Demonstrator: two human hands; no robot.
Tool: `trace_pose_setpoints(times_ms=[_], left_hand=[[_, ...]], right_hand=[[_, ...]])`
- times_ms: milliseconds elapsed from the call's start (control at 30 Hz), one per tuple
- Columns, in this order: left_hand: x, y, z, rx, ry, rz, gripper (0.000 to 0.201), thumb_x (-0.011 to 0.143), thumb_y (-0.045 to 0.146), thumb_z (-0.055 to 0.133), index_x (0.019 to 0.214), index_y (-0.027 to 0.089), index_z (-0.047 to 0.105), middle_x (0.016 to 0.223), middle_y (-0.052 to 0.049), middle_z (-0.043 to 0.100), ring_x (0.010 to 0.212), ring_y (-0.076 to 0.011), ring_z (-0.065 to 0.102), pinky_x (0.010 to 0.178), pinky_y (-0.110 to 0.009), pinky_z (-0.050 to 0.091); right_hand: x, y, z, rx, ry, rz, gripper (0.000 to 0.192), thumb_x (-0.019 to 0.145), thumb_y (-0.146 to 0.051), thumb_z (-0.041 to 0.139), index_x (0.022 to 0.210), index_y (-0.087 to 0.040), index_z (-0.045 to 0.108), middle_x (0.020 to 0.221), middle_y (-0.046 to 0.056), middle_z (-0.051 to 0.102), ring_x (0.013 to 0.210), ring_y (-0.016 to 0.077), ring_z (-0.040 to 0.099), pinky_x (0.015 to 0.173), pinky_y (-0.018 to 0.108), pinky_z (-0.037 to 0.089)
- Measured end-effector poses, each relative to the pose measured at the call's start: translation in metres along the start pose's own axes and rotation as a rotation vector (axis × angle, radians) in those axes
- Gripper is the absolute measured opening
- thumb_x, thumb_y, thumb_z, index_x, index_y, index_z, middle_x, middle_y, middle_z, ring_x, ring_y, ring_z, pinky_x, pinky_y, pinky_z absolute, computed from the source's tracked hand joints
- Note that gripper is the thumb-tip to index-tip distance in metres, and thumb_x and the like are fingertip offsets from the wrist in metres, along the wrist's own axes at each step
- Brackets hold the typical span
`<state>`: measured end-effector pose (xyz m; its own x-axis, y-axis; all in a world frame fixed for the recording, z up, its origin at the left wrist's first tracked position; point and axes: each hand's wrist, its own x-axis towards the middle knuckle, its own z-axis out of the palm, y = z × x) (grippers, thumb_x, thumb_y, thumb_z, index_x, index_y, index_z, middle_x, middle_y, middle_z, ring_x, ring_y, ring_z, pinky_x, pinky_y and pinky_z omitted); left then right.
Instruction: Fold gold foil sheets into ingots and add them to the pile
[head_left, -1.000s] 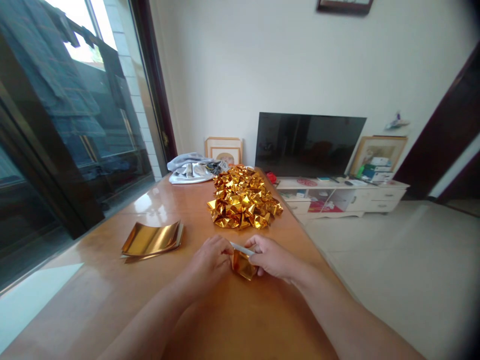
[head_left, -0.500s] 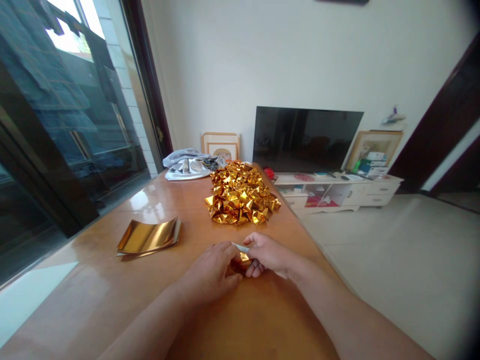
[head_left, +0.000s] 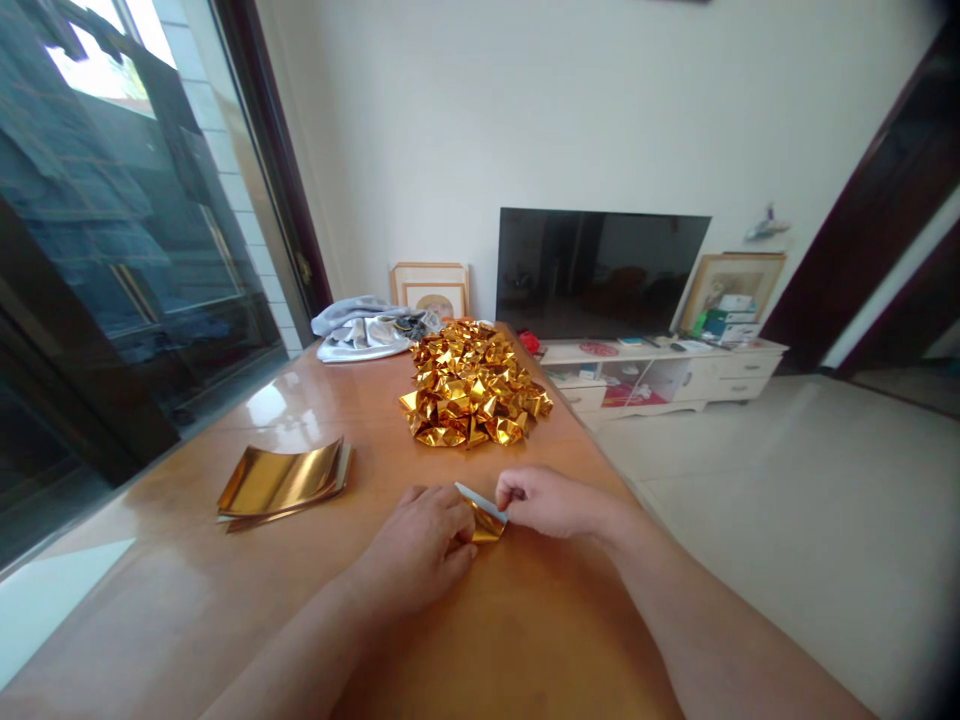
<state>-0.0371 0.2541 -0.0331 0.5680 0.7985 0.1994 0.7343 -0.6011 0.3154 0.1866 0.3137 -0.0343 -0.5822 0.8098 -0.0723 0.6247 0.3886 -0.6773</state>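
A small folded piece of gold foil paper [head_left: 484, 520] with a white edge lies on the wooden table [head_left: 525, 640], pinched between both hands. My left hand [head_left: 420, 545] presses its left side flat with the fingers curled over it. My right hand [head_left: 547, 500] grips its right corner between thumb and fingers. Beyond the hands sits a heap of finished folded gold pieces [head_left: 469, 395]. A stack of flat gold foil sheets [head_left: 281, 480] lies to the left.
A grey cloth bundle [head_left: 367, 330] lies at the table's far end by a framed picture [head_left: 431, 290]. A dark TV [head_left: 596, 270] stands on a white low cabinet [head_left: 675, 375] to the right. Glass doors run along the left; tiled floor lies right of the table edge.
The gold piece has been pressed down flatter onto the table. My left hand has slid over it while my right hand shifted to its right corner. The camera view has tilted slightly.
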Motion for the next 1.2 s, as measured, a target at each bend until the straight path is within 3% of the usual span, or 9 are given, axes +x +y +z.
trace_pose_setpoints(times_ms=[233,467,767,1000,1200], left_hand=[[0.002,0.0,-0.001,-0.02,0.008,-0.022,0.01,0.08,0.014,0.055,0.081,0.022,0.06,0.089,-0.001,0.063,0.089,-0.0198,0.056,0.082,-0.031,0.038],[0.004,0.0,0.0,-0.049,0.022,-0.072,0.013,0.08,0.013,0.052,0.072,0.021,0.058,0.083,0.0,0.062,0.083,-0.0185,0.057,0.078,-0.03,0.038],[0.006,-0.003,0.005,-0.091,0.034,-0.167,0.015,0.084,0.018,0.052,0.07,0.02,0.056,0.085,0.0,0.062,0.083,-0.0186,0.057,0.079,-0.032,0.037],[0.011,-0.009,0.012,-0.096,0.061,-0.174,0.018,0.087,0.019,0.049,0.07,0.02,0.052,0.084,-0.001,0.058,0.079,-0.0176,0.055,0.073,-0.03,0.038],[0.014,-0.011,0.013,-0.129,0.06,-0.151,0.018,0.087,0.018,0.049,0.069,0.02,0.05,0.082,-0.002,0.057,0.077,-0.0174,0.055,0.068,-0.029,0.039]], right_hand=[[-0.007,-0.005,-0.005,-0.136,-0.14,-0.13,0.021,0.069,-0.013,0.062,0.088,-0.02,0.068,0.082,-0.003,0.066,0.072,0.0119,0.057,0.06,0.019,0.038],[-0.003,0.002,-0.003,-0.135,-0.143,-0.079,0.023,0.071,-0.024,0.069,0.093,-0.021,0.071,0.082,-0.003,0.067,0.07,0.0118,0.057,0.058,0.019,0.037],[0.0,0.003,-0.001,-0.052,-0.151,0.003,0.018,0.076,-0.025,0.063,0.09,-0.02,0.073,0.07,-0.005,0.065,0.058,0.0097,0.053,0.049,0.018,0.031],[0.001,0.006,-0.001,-0.019,-0.16,0.054,0.022,0.076,-0.032,0.068,0.093,-0.021,0.075,0.074,-0.004,0.067,0.06,0.0089,0.052,0.052,0.018,0.032],[0.001,0.002,0.002,-0.074,-0.115,0.071,0.02,0.079,-0.03,0.061,0.089,-0.022,0.076,0.069,-0.004,0.066,0.056,0.0087,0.05,0.05,0.02,0.029]])
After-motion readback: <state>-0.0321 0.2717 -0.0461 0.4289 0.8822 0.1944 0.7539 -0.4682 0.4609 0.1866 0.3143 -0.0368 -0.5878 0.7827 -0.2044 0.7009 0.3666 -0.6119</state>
